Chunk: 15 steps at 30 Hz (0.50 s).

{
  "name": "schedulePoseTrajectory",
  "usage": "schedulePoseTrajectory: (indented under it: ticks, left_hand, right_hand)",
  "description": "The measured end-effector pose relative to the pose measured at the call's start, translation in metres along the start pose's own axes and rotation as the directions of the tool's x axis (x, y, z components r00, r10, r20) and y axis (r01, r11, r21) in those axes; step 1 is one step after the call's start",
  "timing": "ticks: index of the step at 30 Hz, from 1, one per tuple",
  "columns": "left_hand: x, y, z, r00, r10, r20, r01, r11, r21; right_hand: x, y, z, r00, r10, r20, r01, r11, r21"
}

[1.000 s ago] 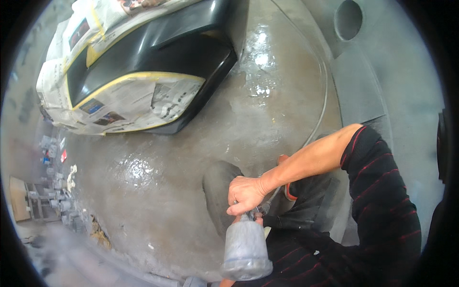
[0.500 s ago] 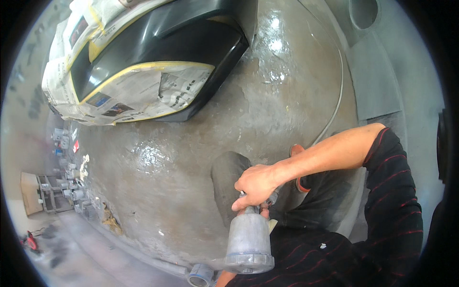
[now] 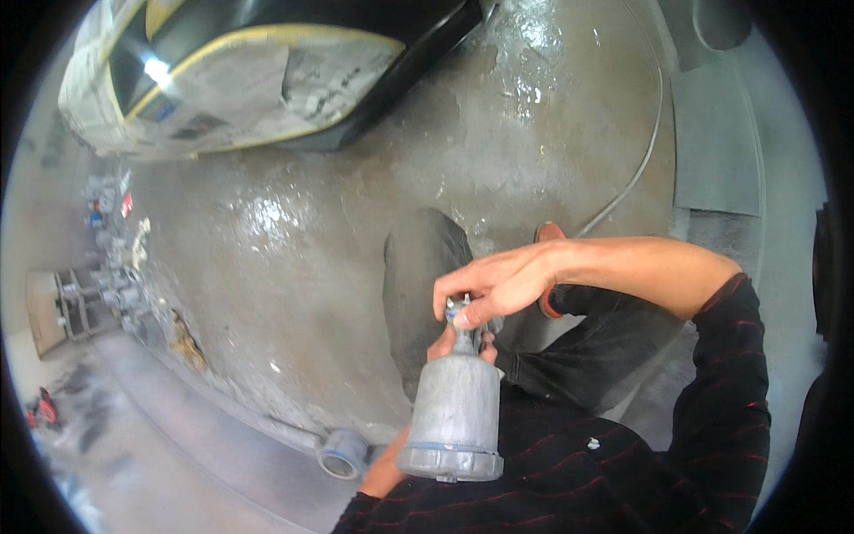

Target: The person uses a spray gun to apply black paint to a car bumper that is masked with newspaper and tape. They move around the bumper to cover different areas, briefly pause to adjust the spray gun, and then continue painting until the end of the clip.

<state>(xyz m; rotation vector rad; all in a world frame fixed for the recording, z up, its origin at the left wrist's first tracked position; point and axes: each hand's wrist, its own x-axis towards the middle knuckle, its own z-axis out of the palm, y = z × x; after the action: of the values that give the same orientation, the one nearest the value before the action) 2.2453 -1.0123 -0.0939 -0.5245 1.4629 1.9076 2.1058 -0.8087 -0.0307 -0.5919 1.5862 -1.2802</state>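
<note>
Now, spray-gun nozzle (image 3: 458, 307) more visible.

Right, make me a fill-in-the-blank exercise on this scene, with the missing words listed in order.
1. The newspaper on the black panel is edged with ____ masking tape.
2. Of the two at the spray gun, the hand lying farther from its cup is the person's ____ one.
3. The black sleeve carries thin ____ stripes.
4. The hose curves over the floor toward the picture's ____ side, not the side where the newspaper is.

Missing words: yellow; right; red; right.
</note>
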Motion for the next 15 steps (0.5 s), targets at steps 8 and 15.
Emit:
schedulePoseTrajectory:
  ticks: [8, 15]
  left_hand:
    - [-0.004, 0.025, 0.007, 0.99, 0.054, 0.132, -0.089, 0.957, 0.277]
    - [-0.014, 0.029, -0.004, 0.966, 0.192, 0.173, -0.251, 0.856, 0.451]
  right_hand:
    - [0.005, -0.003, 0.02, 0.966, 0.16, -0.201, -0.216, 0.931, -0.295]
    - [0.015, 0.016, 0.009, 0.945, -0.324, 0.039, 0.326, 0.945, -0.037]
